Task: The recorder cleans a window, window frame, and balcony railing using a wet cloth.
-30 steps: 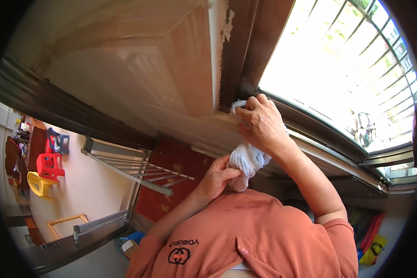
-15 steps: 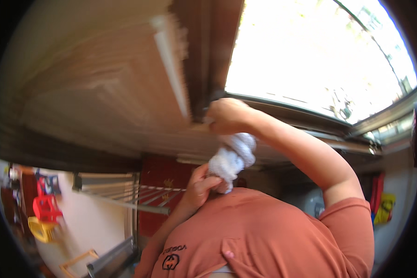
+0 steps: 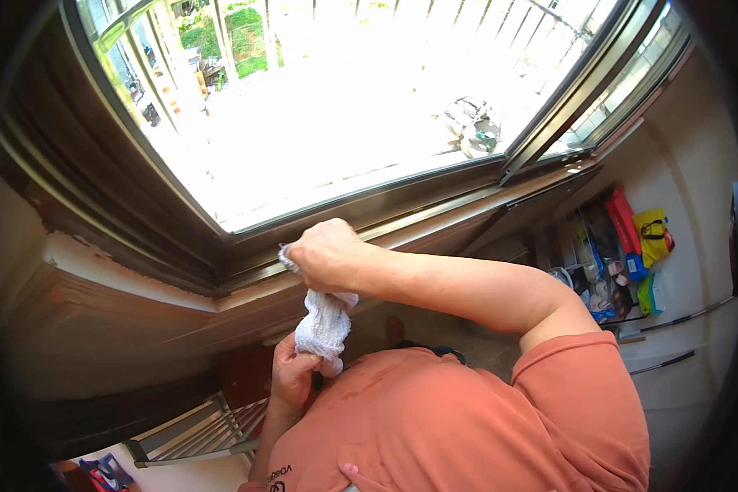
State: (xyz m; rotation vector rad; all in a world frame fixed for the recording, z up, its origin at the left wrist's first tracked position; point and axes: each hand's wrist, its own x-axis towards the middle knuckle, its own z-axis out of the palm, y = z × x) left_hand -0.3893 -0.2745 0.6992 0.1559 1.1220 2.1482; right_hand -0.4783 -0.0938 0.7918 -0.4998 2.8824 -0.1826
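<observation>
A person in an orange shirt (image 3: pixel 467 410) grips a bunched white cloth (image 3: pixel 326 324) beside a sunlit window (image 3: pixel 344 123), the right hand (image 3: pixel 328 254) at its far end near the brown frame (image 3: pixel 418 194), the left hand (image 3: pixel 293 373) at its near end. A slatted metal rack (image 3: pixel 193 439) stands near left; a yellow bag (image 3: pixel 653 238) hangs at right.

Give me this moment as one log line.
left hand: gripping white textured fabric cloth, lower end | right hand: closed on cloth's upper part, near brown window frame | cloth: bunched between hands
</observation>
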